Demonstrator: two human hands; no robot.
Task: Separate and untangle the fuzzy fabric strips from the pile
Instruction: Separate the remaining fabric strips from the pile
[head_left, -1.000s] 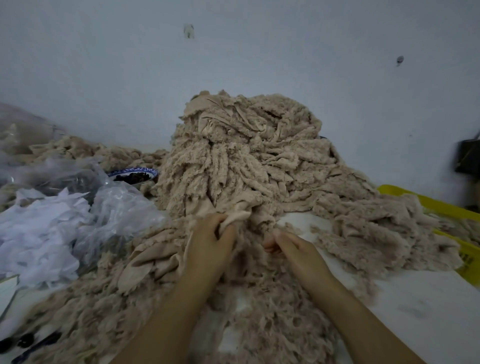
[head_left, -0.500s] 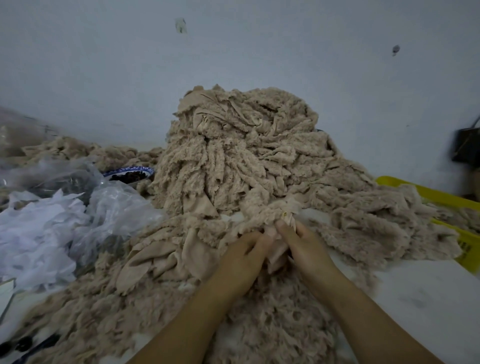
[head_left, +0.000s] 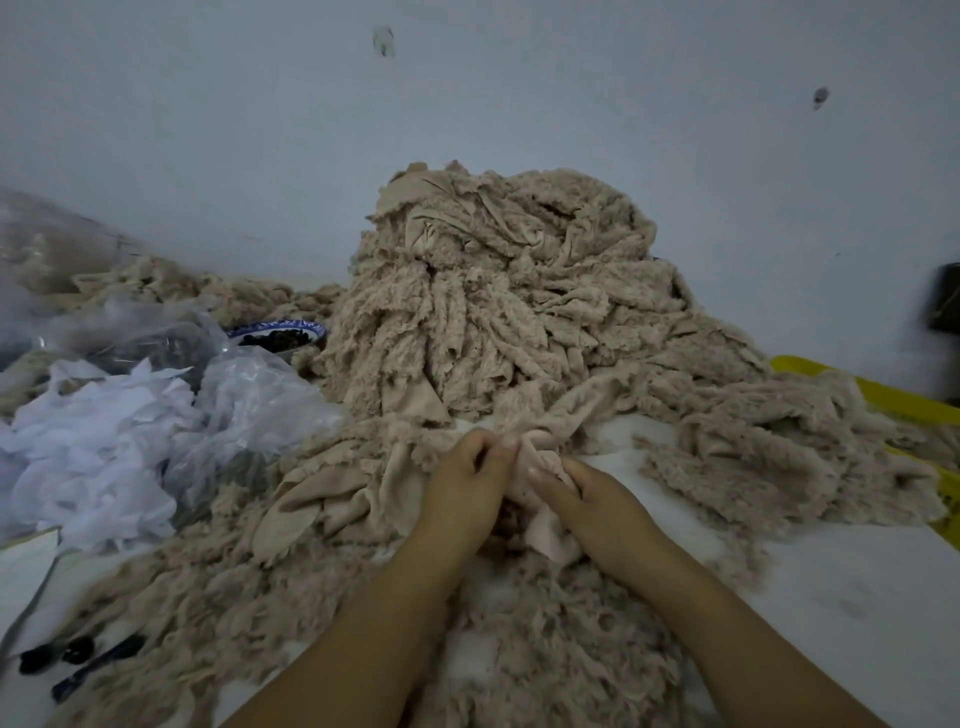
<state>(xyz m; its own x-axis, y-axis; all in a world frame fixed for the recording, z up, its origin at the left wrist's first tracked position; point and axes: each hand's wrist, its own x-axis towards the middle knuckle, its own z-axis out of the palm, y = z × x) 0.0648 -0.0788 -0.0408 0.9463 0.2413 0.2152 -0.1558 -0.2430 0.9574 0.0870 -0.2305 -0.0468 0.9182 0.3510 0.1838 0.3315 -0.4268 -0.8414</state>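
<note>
A tall pile of beige fuzzy fabric strips (head_left: 498, 291) rises against the wall at the centre. Looser strips spread toward me over the table. One strip (head_left: 563, 415) runs from the foot of the pile down into both hands. My left hand (head_left: 462, 488) pinches its bunched end with curled fingers. My right hand (head_left: 597, 499) grips the same strip just beside it, thumb on top, with a smooth flap of the fabric hanging below the palm. The two hands nearly touch.
Clear plastic bags with white scraps (head_left: 104, 431) lie at the left. A blue-rimmed bowl with dark pieces (head_left: 278, 335) stands behind them. A yellow crate (head_left: 898, 400) sits at the right edge. Black scissors (head_left: 78, 662) lie at the lower left. Bare white tabletop (head_left: 841, 587) shows at the right.
Both hands came together from apart and took hold of one strip, then drew it toward me from the foot of the pile.
</note>
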